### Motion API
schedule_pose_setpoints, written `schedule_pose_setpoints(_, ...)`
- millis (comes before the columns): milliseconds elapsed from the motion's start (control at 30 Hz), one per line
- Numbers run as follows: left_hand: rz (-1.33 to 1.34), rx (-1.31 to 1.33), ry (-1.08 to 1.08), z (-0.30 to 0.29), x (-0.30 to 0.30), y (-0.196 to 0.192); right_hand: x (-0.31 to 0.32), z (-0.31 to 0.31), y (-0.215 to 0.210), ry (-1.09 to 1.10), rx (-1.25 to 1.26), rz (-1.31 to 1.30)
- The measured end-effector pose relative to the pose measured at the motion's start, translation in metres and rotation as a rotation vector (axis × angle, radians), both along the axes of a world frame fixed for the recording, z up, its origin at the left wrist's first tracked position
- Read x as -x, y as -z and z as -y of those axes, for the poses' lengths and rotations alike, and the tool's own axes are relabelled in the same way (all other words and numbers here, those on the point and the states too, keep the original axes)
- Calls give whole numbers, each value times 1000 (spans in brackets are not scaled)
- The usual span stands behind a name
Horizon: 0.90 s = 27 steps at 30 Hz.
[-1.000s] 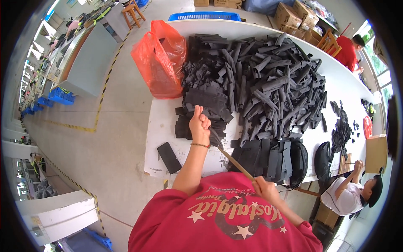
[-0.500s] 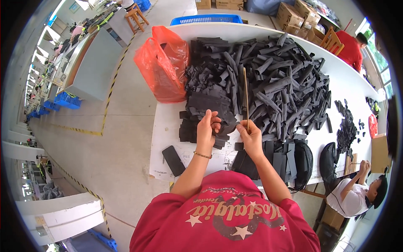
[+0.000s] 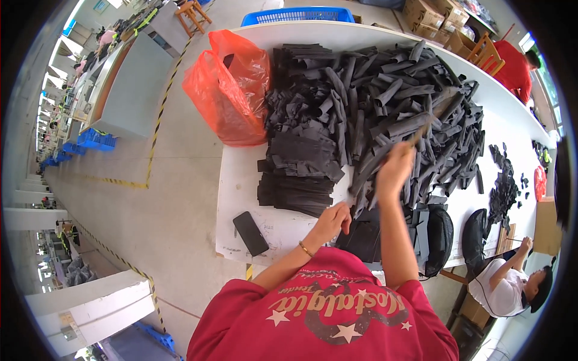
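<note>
Head view is showing the left hand (image 3: 332,222) nearest the body, its fingers being curled; whether anything is being pinched in them cannot be told. Just to its right, flat black pieces (image 3: 358,233) are being partly hidden by the right forearm. A phone (image 3: 250,233) is lying to the left of this hand, on the white table (image 3: 235,180), and a black pouch (image 3: 439,231) is resting to the right of the right forearm.

Farther out, the right hand (image 3: 395,171) is being kept closed around a thin tan stick (image 3: 419,133), which is being blurred. Its long axis is running forward and rightward from that fist, away from the left hand, so the right hand is being placed much nearer to it. The stick is being seen against the black rolls (image 3: 406,93), which are lying heaped ahead of the right hand; whether they are being touched by it cannot be told.

Ahead and left of the left hand, a stack (image 3: 295,194) of black strips is lying crosswise. Beyond it, forward and left of both hands, a red bag (image 3: 232,105) is standing. Farthest ahead, a blue basket (image 3: 298,15) is being seen past the table's far edge.
</note>
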<state>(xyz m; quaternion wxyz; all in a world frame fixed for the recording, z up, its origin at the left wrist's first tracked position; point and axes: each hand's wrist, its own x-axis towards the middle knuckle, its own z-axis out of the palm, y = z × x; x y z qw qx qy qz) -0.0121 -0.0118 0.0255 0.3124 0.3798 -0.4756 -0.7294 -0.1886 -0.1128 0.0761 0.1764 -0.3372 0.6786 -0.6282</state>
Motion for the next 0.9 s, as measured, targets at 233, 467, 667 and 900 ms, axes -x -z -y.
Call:
schedule_pose_setpoints(233, 630, 836, -418, 78, -50, 22, 127, 81, -58, 90, 22, -526)
schedule_pose_setpoints(467, 1036, 1129, -153, 171, -93, 67, 69, -26, 15, -427, -478, -391)
schedule_pose_setpoints(667, 799, 887, -160, 180, -100, 45, 64, -62, 24, -684, -320, -833)
schedule_pose_setpoints(900, 668, 854, -102, 165, -98, 0, 53, -58, 12, -761, -173, -1050)
